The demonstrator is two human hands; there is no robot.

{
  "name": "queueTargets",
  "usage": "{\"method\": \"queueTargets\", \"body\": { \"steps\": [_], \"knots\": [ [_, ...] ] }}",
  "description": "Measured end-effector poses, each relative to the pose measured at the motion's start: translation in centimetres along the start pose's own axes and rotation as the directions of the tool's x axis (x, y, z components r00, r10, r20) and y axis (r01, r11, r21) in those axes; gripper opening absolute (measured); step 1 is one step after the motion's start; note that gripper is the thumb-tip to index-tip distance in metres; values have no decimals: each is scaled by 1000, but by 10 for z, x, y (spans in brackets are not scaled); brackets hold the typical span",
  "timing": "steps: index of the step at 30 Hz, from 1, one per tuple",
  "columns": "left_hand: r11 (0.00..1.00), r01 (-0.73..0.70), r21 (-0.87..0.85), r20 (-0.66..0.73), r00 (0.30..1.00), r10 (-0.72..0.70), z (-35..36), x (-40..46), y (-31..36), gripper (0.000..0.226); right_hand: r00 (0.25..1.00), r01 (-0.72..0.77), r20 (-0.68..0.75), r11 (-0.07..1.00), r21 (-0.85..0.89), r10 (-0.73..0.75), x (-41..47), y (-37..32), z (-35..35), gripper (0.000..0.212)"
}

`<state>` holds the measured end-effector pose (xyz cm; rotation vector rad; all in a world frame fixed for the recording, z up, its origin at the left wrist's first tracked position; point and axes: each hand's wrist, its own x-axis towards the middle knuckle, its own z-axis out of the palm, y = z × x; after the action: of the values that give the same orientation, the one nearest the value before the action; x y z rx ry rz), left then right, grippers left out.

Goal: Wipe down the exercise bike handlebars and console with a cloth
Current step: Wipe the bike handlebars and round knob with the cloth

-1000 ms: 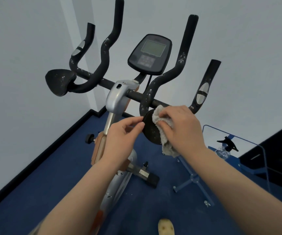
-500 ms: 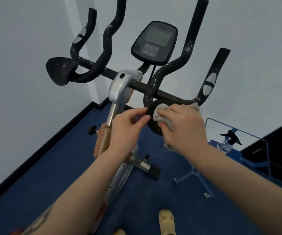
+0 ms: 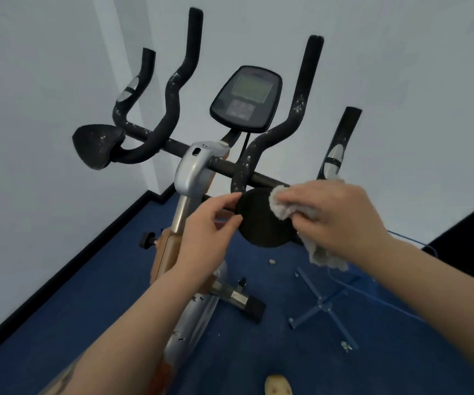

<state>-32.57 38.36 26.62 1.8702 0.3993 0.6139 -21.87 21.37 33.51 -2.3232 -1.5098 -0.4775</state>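
Right hand [image 3: 341,220] is gripping the cloth [image 3: 287,208], rubbing the right elbow pad [image 3: 261,223] – left hand [image 3: 204,232] is pinching its edge. Handlebars [image 3: 173,104] still speckled, console [image 3: 245,98] probably untouched – lots left.

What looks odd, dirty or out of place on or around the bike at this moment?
White specks dot the black handlebars and the left elbow pad, so they look unwiped, while the right elbow pad under the cloth looks clean. A small pale scrap lies on the blue floor below it.
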Motion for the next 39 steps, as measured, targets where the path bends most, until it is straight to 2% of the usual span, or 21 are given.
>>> {"method": "queueTargets", "body": {
  "steps": [1, 4, 7, 10, 12, 15, 18, 19, 21, 23, 24, 25, 28, 32, 39],
  "knots": [
    [1000, -8, 4, 10, 1000, 8, -1, 3, -1, 34, 999, -30, -10, 1000, 3, 30, 8, 2, 4, 25],
    [1000, -7, 6, 23, 1000, 7, -5, 11, -2, 28, 996, -47, 76, 999, -19, 48, 23, -4, 36, 24],
    [1000, 11, -16, 10, 1000, -11, -4, 12, -3, 27, 995, -87, 53, 996, 20, 86, 15, -9, 46, 25],
    [999, 39, -36, -34, 999, -40, 4, 7, -1, 26, 994, 35, 109, 999, -37, -31, 6, -8, 43, 23],
    [998, 49, -37, -73, 996, -52, 9, 2, 1, 27, 974, 123, 197, 991, -59, -109, 3, -8, 43, 28],
    [997, 64, -37, -143, 987, -69, 15, -2, 3, 27, 912, 253, 348, 965, -65, -215, -1, -6, 45, 37],
    [995, 96, -39, -151, 983, -101, 20, -8, 4, 28, 846, 333, 454, 942, -38, -280, 1, -1, 26, 33],
    [994, 97, -49, -160, 982, -103, 22, -8, 2, 30, 844, 313, 462, 950, -13, -271, 3, 2, 15, 28],
    [993, 102, -50, -187, 976, -110, 26, -8, 0, 30, 919, 109, 374, 992, 70, -127, 13, 13, -6, 20],
    [992, 121, -16, -205, 971, -122, 28, -7, -1, 29, 988, -77, 145, 973, 219, 46, 31, 26, -12, 19],
    [992, 128, 7, -206, 971, -124, 28, -7, 0, 30, 993, -116, 61, 957, 266, 104, 40, 29, -7, 19],
    [991, 133, 32, -204, 971, -124, 28, -7, 2, 30, 991, -135, 46, 949, 286, 127, 48, 27, 1, 19],
    [985, 140, 100, -201, 973, -118, 26, -7, 8, 28, 980, -159, 160, 951, 266, 120, 50, 19, 40, 20],
    [981, 132, 141, -250, 964, -94, 29, -9, 11, 25, 970, -240, 68, 898, 368, 231, 21, 24, 52, 20],
    [978, 145, 149, -325, 942, -90, 43, -9, 2, 26, 917, -363, 53, 771, 523, 396, -10, 21, 44, 19]
  ]
}}
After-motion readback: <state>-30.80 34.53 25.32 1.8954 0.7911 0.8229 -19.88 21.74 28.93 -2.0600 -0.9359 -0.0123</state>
